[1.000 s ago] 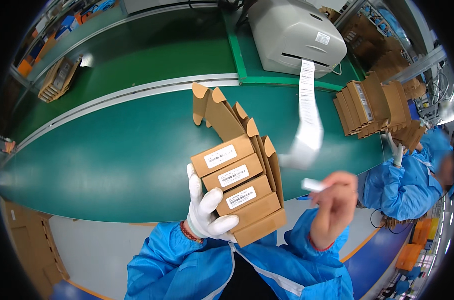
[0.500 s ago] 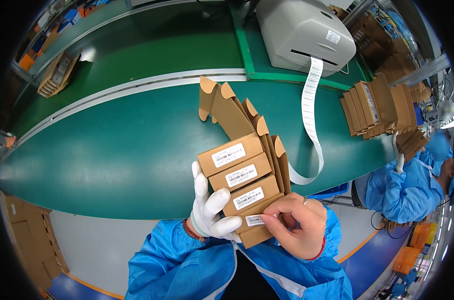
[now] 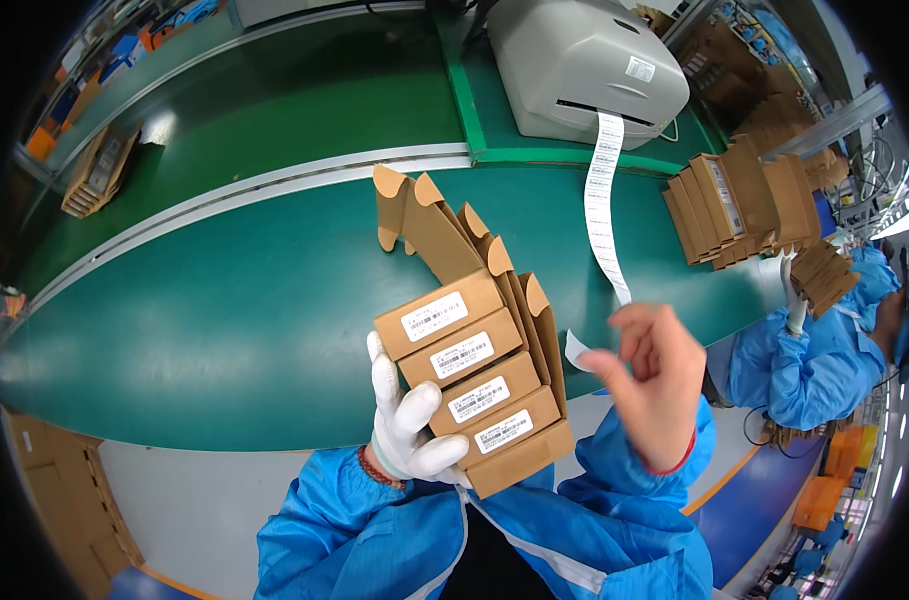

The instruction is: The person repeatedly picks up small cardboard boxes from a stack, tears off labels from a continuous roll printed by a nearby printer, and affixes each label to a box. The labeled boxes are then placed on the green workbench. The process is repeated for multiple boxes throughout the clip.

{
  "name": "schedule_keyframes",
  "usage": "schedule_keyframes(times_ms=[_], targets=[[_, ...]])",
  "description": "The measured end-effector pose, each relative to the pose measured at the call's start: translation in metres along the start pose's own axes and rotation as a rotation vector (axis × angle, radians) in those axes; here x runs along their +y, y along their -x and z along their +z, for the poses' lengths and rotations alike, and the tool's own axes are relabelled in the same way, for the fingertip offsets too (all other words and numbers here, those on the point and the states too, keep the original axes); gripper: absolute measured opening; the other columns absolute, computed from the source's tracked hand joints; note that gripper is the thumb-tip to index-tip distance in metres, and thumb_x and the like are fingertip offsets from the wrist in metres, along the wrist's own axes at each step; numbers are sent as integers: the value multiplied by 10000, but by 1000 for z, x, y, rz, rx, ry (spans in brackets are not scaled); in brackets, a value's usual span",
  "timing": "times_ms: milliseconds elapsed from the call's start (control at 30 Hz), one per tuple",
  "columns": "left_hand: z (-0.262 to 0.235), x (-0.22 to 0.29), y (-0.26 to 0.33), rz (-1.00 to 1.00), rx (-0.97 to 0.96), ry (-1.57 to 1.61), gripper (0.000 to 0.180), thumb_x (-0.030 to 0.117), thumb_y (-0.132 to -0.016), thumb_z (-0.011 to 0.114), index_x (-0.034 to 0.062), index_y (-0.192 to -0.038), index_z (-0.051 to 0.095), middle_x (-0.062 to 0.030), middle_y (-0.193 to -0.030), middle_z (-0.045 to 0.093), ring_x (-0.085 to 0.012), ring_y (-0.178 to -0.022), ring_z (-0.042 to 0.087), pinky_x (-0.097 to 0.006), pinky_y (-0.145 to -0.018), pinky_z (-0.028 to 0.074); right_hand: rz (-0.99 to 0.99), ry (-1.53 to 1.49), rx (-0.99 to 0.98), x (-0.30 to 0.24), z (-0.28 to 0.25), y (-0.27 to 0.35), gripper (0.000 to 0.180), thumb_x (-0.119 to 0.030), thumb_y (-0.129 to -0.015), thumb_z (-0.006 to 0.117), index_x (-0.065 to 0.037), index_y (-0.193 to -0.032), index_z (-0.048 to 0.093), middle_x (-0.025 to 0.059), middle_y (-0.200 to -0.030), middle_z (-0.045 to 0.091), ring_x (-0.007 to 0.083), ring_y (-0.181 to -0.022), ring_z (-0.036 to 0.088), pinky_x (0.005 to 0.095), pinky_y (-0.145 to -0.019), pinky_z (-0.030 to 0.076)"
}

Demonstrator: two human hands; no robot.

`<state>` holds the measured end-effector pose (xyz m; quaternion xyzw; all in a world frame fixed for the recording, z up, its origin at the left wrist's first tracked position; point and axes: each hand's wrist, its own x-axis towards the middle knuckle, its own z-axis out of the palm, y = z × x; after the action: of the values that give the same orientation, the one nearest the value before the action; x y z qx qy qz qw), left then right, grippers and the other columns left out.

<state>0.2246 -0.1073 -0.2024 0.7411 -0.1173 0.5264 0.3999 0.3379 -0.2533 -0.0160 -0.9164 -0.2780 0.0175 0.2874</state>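
Apparently at the labelling step, between one sticker and the next, to judge by the pose. Holds, in the white-gloved left hand (image 3: 406, 440) cupped round from eight o'clock, a leaning stack of small brown cardboard boxes (image 3: 486, 370), seen against the near edge of the smooth green worktop (image 3: 254, 330), with open lids fanned toward twelve. Poises the bare right hand (image 3: 659, 385) at three o'clock from the stack, half open, thumb and curled fingers apart, beside the loose curled end of a narrow white paper label strip (image 3: 601, 200). Cannot tell contact with the paper from mere overlap. Trace the strip back, between twelve and one, to a pale grey, rounded plastic printer (image 3: 584, 85). Probably calls next for peeling one label cleanly without creasing, then pressing it flat on an unlabelled face. Count four white rectangular paper labels (image 3: 479, 400) on the box ends; note below them a bare brown face (perhaps a fifth box, perhaps only the side of the fourth). Read no brand anywhere: make out just dark barcode-like bars and rows of print, too fine to decipher. Find equally illegible marks on the strip and on a small white sticker (image 3: 639, 69) on the printer's front.
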Motion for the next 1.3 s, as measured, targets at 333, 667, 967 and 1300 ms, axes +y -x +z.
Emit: schedule_keyframes(times_ms=[333, 667, 967, 1300], targets=[[-5, 6, -8, -21, -58, -68, 490, 326, -818, 590, 238, -1254, 385, -141, -1421, 276, -579, -1267, 206, -730, -989, 139, 208, -129, 58, 182, 30, -69, 394, -160, -812, 676, -37, -1140, 495, 123, -959, 560, 190, -803, 588, 280, -597, 487], [1, 4, -2, -35, -59, -134, 540, 414, -787, 608, 253, -1249, 381, -124, -1426, 277, -560, -1213, 295, -721, -950, 206, 462, -626, -139, 165, 40, -49, 496, -5, -745, 693, -38, -1176, 450, 96, -916, 573, 109, -712, 582, 219, -585, 461], [5, 3, -5, -30, -63, -93, 532, 433, -788, 601, 241, -1235, 385, -147, -1410, 275, -592, -1228, 249, -749, -960, 158, 187, -668, 33, 179, 56, -52, 249, 110, -780, 586, 8, -1007, 583, 55, -868, 638, 90, -724, 600, 197, -660, 470], [3, 4, -2, -12, -47, -70, 535, 462, -826, 564, 241, -1280, 388, -177, -1421, 268, -584, -1296, 128, -747, -988, 79, 124, -484, 325, 122, 30, -16, 82, 54, -802, 621, 28, -879, 626, 59, -813, 645, 94, -747, 592, 217, -676, 469]])
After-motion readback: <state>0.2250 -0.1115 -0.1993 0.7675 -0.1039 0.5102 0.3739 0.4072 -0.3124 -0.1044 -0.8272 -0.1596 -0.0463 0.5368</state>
